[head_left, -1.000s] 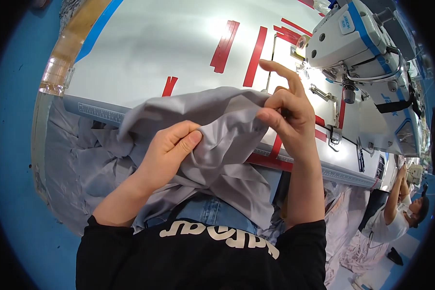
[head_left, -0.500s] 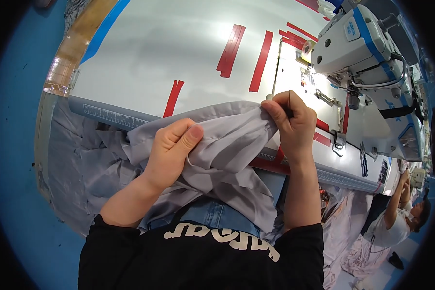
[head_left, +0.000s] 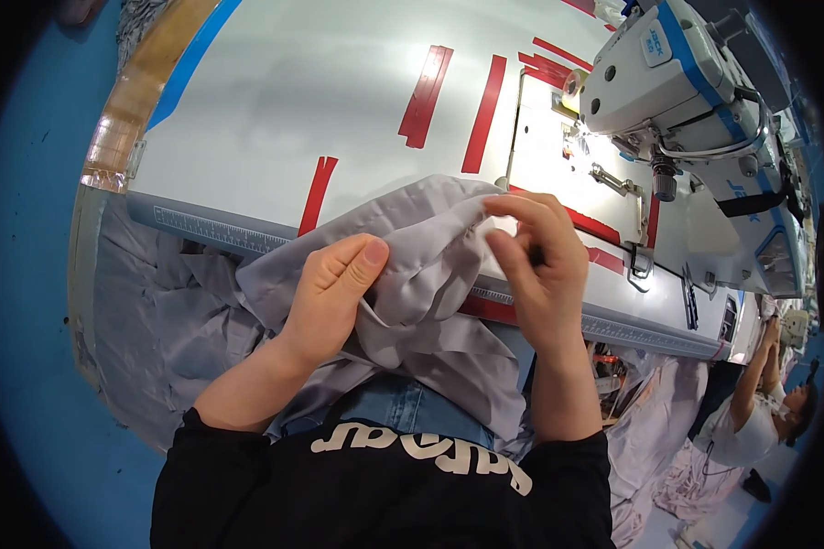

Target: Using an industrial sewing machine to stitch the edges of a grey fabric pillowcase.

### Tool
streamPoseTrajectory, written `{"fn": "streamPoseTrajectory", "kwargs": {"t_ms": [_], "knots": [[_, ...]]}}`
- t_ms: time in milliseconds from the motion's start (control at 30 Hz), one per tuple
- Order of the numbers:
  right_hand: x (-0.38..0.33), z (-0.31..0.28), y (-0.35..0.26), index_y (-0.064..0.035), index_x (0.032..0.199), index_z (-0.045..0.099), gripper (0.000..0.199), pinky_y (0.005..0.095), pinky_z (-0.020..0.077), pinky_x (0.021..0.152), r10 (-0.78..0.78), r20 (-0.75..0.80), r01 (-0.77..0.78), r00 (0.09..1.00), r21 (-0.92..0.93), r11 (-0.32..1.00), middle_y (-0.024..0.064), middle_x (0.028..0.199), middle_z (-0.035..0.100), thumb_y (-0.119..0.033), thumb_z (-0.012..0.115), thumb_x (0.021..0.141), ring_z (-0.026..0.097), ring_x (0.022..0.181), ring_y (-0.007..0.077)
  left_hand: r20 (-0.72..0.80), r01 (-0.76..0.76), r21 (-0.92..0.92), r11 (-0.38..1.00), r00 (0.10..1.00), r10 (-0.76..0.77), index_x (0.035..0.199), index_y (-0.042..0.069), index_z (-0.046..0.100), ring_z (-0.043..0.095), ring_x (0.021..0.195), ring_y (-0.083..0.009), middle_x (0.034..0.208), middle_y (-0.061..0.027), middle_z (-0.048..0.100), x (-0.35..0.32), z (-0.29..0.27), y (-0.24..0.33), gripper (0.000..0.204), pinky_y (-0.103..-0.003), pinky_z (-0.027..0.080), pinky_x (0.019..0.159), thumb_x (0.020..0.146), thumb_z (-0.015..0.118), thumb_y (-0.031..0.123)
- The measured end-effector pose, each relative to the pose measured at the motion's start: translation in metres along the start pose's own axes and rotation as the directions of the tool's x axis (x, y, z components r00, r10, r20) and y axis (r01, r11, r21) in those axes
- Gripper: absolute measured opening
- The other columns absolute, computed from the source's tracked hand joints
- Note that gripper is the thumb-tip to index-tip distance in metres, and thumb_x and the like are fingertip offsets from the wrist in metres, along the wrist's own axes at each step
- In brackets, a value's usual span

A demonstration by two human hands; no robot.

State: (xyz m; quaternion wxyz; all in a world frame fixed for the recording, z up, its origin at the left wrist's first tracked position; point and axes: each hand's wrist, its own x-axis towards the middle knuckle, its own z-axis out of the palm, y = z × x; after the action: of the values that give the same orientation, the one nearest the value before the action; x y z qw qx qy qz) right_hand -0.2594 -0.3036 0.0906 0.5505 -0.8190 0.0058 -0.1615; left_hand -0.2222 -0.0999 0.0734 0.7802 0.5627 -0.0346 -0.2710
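Note:
A light grey piece of fabric [head_left: 403, 261] is gathered in loose folds over the table's front edge and down onto my lap. My left hand [head_left: 334, 288] is closed on its left part, the thumb pressed on top of the cloth. Beside the fabric's upper right edge, my right hand [head_left: 545, 261] is held with thumb and forefinger apart and slightly blurred. A bright gap shows between those two fingertips. The inside of its palm is mostly hidden, so I cannot make out anything in it.
A white sewing machine [head_left: 655, 87] with a lit needle area stands at the right. Red tape strips [head_left: 483, 114] mark the white tabletop [head_left: 275, 101]. A ruler strip [head_left: 220, 229] runs along the front edge. More grey fabric [head_left: 156, 302] hangs at left. Another person [head_left: 751, 412] sits far right.
My right hand has opened its pinch on the fabric edge and moved slightly left and down. A thin dark point seen at its fingers before no longer shows. My left hand keeps its hold.

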Motion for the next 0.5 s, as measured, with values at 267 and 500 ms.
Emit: {"fn": "streamPoseTrajectory", "kwargs": {"t_ms": [267, 500], "knots": [[-0.012, -0.013, -0.008, 0.0020, 0.098, 0.062, 0.023, 0.0231, 0.0423, 0.057, 0.401, 0.334, -0.494, 0.853, 0.265, 0.828, 0.0016, 0.072, 0.059, -0.020, 0.057, 0.091, 0.052, 0.065, 0.0060, 0.408, -0.571, 0.676, 0.465, 0.816, 0.409, 0.096, -0.002, 0.064, 0.064, 0.081, -0.0230, 0.084, -0.0097, 0.065, 0.005, 0.019, 0.011, 0.022, -0.032, 0.050, 0.075, 0.091, 0.060, 0.019], [-0.002, -0.033, 0.015, 0.0011, 0.097, 0.062, 0.017, 0.0185, 0.0409, 0.063, 0.515, 0.170, -0.540, 0.840, 0.354, 0.764, -0.0031, 0.079, 0.059, -0.010, 0.063, 0.084, 0.051, 0.071, 0.0028, 0.398, -0.539, 0.691, 0.481, 0.840, 0.369, 0.122, 0.001, 0.054, 0.049, 0.118, -0.0342, 0.128, -0.0184, 0.048, 0.031, 0.019, 0.003, 0.040, -0.039, 0.040, 0.097, 0.088, 0.063, 0.019]]}}
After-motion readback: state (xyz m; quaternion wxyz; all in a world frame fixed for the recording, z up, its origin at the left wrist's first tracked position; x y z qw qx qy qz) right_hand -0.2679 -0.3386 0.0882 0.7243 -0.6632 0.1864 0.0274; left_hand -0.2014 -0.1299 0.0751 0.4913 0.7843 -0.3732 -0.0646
